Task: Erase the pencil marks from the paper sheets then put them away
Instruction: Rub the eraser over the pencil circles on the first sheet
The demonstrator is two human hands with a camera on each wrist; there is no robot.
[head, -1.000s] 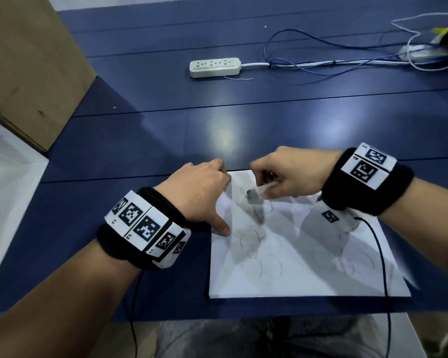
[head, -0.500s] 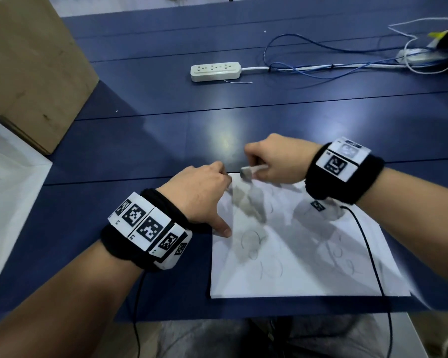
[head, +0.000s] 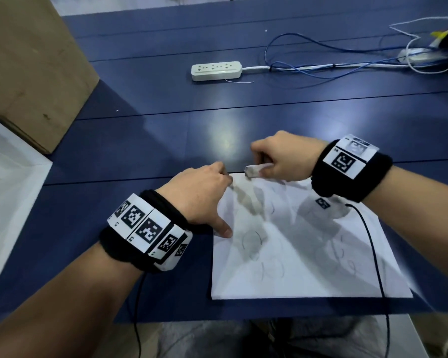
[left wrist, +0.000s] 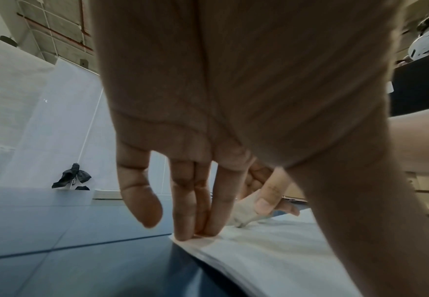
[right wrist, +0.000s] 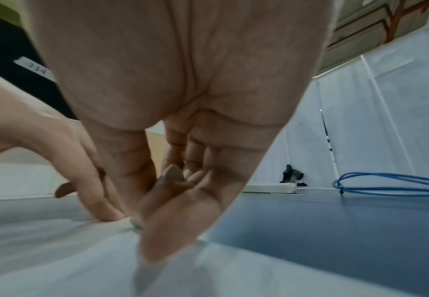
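A stack of white paper sheets [head: 295, 267] with faint pencil circles lies on the blue table near its front edge. My left hand [head: 204, 197] presses the sheets' far left corner with straight fingertips [left wrist: 195, 231], thumb [head: 224, 229] on the left edge. My right hand [head: 277, 158] pinches a pale worn eraser [head: 252, 170] at the paper's far edge, its tip touching the sheet [left wrist: 241, 216]. In the right wrist view the eraser [right wrist: 135, 222] shows only as a small tip behind the thumb.
A white power strip [head: 216, 70] and blue and white cables [head: 334, 65] lie across the far table. A brown cardboard box [head: 29, 68] stands at the left, with a white surface [head: 8, 192] beside it. A black wrist cable [head: 373, 249] trails over the paper.
My right hand has slid the eraser from the sheet's upper left area up to its far edge. The left hand stays pressed on the corner.
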